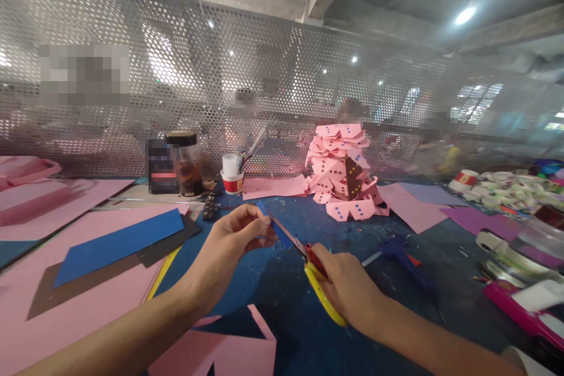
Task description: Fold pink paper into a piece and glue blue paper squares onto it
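My left hand (235, 239) pinches a small piece of blue paper (277, 234) between thumb and fingers, held above the dark blue table (282, 282). Just to its right, my right hand (348, 288) grips scissors (308, 264) with yellow and red handles. Their blades point up and left and meet the blue paper. Both hands hover near the middle of the table, close together.
A tall pile of pink cut paper shapes (346, 173) stands behind. A red-and-white cup with tools (232, 179) and a dark jar (187, 164) sit by the perforated metal screen. Pink, blue and brown sheets (110, 247) lie left; tape rolls and clutter (515, 247) lie right.
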Motion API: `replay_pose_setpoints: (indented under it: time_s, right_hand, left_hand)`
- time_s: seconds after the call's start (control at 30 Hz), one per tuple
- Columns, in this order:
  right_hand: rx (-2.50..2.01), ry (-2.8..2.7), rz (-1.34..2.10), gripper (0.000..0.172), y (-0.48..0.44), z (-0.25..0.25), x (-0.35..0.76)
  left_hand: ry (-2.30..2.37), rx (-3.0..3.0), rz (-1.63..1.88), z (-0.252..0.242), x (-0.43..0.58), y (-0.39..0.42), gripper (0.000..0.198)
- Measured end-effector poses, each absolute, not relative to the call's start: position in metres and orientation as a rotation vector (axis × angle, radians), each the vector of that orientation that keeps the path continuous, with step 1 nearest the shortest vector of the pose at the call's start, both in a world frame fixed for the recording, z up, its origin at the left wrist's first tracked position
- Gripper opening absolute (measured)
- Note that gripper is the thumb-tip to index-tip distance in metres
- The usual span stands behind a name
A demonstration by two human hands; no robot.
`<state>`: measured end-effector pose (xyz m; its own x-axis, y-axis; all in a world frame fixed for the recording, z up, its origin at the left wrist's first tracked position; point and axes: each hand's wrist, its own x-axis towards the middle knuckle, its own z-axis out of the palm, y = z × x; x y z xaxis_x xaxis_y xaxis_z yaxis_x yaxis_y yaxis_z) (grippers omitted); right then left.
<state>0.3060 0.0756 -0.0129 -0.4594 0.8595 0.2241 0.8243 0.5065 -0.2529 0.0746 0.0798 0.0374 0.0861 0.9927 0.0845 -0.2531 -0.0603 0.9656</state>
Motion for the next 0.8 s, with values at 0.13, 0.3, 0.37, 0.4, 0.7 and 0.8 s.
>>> replay_pose_setpoints:
  time_s: [0.13, 0.3, 0.37, 0.4, 0.7, 0.8]
  right_hand:
    - [-1.404, -2.41, 0.159, 0.008, 0.0752, -0.0135, 0.305]
    - [-1.421, -2.384, 0.19, 0.01, 0.0729, -0.0088, 0.3022]
    - [-1.424, -2.376, 0.215, 0.012, 0.0717, -0.0067, 0.3017]
    - [-1.422, -2.375, 0.226, 0.013, 0.0713, -0.006, 0.3017]
    - [-1.409, -2.384, 0.253, 0.011, 0.0711, -0.0067, 0.3029]
    - [-1.431, -2.398, 0.278, 0.012, 0.0703, -0.0043, 0.3024]
  left_hand:
    - [0.948, 1.136, 1.319, 0.0389, 0.0739, 0.0809, 0.018]
    - [0.969, 1.166, 1.322, 0.0377, 0.072, 0.0825, 0.019]
    - [0.969, 1.173, 1.321, 0.0372, 0.0714, 0.0821, 0.019]
    - [0.97, 1.172, 1.321, 0.0373, 0.0713, 0.0817, 0.019]
    - [0.966, 1.16, 1.309, 0.0405, 0.0759, 0.0787, 0.021]
    - [0.95, 1.166, 1.293, 0.0382, 0.0758, 0.0785, 0.02]
